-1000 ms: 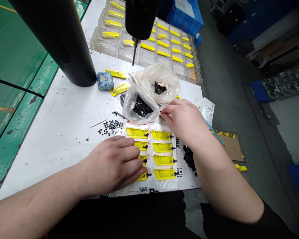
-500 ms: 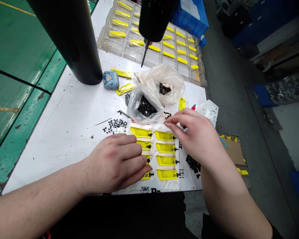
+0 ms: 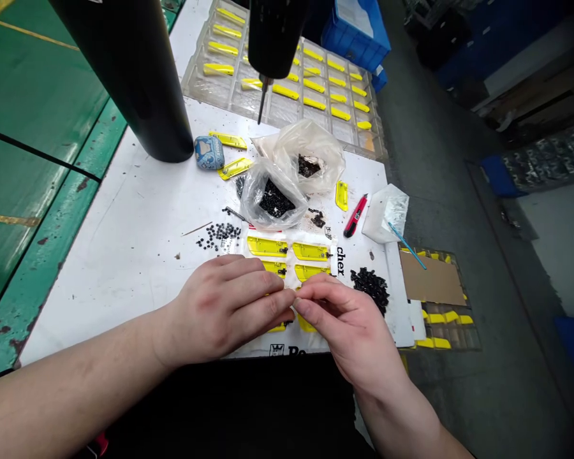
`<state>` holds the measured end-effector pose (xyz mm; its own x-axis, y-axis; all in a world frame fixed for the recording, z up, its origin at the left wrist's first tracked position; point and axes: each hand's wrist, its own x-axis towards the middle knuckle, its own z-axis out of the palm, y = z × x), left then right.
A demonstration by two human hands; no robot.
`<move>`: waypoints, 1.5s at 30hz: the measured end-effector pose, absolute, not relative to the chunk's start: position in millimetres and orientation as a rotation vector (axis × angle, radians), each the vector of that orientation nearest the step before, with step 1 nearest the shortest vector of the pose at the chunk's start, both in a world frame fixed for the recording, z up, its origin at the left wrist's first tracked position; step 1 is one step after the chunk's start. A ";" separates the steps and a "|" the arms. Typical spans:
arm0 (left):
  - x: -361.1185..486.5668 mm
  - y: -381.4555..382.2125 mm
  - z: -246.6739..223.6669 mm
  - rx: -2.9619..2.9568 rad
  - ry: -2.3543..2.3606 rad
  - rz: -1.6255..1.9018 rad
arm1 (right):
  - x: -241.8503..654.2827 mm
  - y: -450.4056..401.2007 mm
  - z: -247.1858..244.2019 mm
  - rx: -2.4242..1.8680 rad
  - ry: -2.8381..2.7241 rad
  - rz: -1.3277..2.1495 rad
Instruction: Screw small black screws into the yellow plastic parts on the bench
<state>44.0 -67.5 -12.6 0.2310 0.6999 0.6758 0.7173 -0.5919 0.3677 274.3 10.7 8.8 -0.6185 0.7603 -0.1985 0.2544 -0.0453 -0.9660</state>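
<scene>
My left hand (image 3: 236,303) is closed, its curled fingers over the left column of yellow plastic pieces (image 3: 266,246) on a white printed sheet. My right hand (image 3: 349,325) pinches with thumb and forefinger, and its fingertips meet those of my left hand. Anything between the fingertips of either hand is too small or hidden to make out. More yellow pieces (image 3: 310,251) form a right column, the lower ones partly covered by my right hand. Small black parts sit at the right ends of the visible pieces.
Beyond the sheet stand two plastic bags (image 3: 275,220) of small dark parts. Loose black parts (image 3: 369,290) lie right, black dots (image 3: 220,236) left. A red cutter (image 3: 355,217), a hanging screwdriver (image 3: 277,44), a black column (image 3: 138,83) and a compartment tray (image 3: 249,111) surround them.
My right hand has moved left and toward me, from near the small dark parts by the bags to my left fingertips. The red cutter and black pile are now uncovered.
</scene>
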 end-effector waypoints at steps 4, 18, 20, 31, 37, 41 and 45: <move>40.9 -69.4 -10.3 -2.462 -1.404 -1.304 | 273.9 10.0 8.2 -1.059 -1.825 1.710; 38.2 -71.5 -5.5 -2.449 -1.303 -1.258 | 276.8 13.7 22.9 -1.042 -2.053 1.690; 39.3 -71.4 -5.0 -2.465 -1.277 -1.244 | 276.7 14.0 23.6 -1.046 -2.044 1.709; 38.9 -73.4 -6.1 -2.610 -1.221 -1.210 | 289.1 14.2 27.9 -0.794 -2.512 1.150; 43.6 -69.4 -11.8 -2.889 -1.173 -0.979 | 303.1 7.8 12.7 -0.583 -2.770 0.741; 46.9 -67.5 -15.3 -2.966 -1.207 -0.937 | 300.8 2.4 5.9 -0.562 -2.780 0.665; 46.6 -65.2 -14.1 -3.019 -1.239 -0.908 | 294.4 0.1 4.4 -0.543 -2.775 0.617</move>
